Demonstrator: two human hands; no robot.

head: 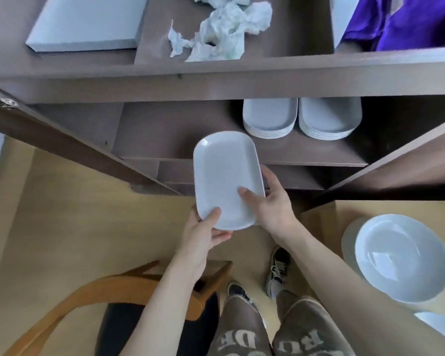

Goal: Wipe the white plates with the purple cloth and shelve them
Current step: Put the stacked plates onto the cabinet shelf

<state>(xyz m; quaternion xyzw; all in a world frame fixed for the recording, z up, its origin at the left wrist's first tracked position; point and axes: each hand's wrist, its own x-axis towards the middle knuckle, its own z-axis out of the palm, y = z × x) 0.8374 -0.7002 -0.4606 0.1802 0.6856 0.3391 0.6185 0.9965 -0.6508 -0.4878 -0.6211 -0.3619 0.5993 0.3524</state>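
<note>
I am seeing two hands holding one white plate in front of the dark brown cabinet. The left hand is gripping the plate's near end, with the thumb on top and the fingers curling under. The right hand is gripping the plate's right side the same way, thumb lying on the smooth top. This plate is long with round corners and a low rim, and it is looking shiny. On the open shelf inside the cabinet, two stacks are sitting side by side, the left stack and the right stack, both made of the same long white plates; I cannot count each plate for sure. The purple cloth is lying soft and bunched on the cabinet top, at the far right. Crumpled white paper and one flat white board are lying there too. On the wooden table at my right, one round deep white bowl is sitting on other round plates
</note>
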